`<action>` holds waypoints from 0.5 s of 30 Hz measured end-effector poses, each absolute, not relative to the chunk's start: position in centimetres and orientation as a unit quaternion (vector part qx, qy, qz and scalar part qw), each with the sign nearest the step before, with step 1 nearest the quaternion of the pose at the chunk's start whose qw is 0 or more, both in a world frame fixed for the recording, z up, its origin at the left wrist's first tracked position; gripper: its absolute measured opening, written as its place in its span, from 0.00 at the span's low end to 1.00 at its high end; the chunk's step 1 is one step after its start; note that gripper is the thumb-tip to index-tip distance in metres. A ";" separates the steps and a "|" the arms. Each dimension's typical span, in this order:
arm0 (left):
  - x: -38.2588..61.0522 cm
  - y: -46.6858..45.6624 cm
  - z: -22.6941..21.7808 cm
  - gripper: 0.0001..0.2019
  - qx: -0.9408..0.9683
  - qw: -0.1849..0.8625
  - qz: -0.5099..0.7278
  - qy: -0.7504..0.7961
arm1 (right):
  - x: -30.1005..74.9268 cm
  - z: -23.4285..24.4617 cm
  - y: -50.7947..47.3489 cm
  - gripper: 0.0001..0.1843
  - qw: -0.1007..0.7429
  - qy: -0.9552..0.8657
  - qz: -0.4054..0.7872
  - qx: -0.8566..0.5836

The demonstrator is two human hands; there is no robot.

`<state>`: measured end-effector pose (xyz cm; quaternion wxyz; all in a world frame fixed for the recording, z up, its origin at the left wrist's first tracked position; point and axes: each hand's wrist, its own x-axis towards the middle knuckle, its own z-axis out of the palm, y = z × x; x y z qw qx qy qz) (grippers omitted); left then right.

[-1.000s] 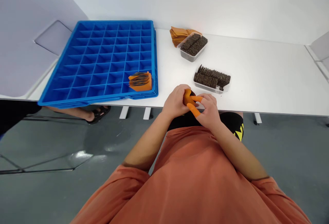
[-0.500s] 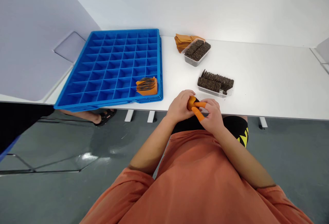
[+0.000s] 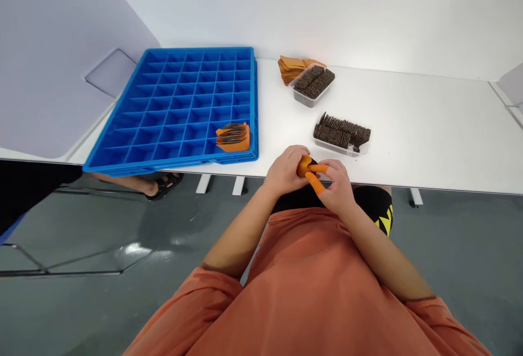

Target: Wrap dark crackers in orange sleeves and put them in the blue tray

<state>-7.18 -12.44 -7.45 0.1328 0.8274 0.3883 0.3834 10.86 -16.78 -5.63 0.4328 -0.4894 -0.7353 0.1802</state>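
Note:
At the table's front edge my left hand (image 3: pixel 286 172) grips a small orange paper envelope (image 3: pixel 303 166), mostly hidden by its fingers. My right hand (image 3: pixel 337 187) wears orange finger cots (image 3: pixel 314 183) on the thumb and index finger. Those two fingertips close on the envelope's mouth, where a bit of dark material shows; whether they pinch a chip there is hidden. Just beyond, a clear plastic box (image 3: pixel 350 151) holds rows of thin dark square pieces (image 3: pixel 333 133). Filled orange envelopes (image 3: pixel 235 143) stand in the near right corner compartment of a blue divided tray (image 3: pixel 256 110).
A second clear box (image 3: pixel 304 100) of dark pieces sits farther back, against a stack of orange envelopes (image 3: pixel 288 70). The white table (image 3: pixel 429 127) ends close to my body. At the left, another person's foot in a black sandal (image 3: pixel 165 186) shows below the table.
The view has shifted very slightly. Both hands stay at the envelope, with only a tiny movement of the fingers.

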 end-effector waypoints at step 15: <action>-7.2 -12.3 -6.9 0.27 0.810 0.186 0.368 0.417 | 11.0 -5.6 -17.4 0.12 0.483 -0.733 0.164 -0.450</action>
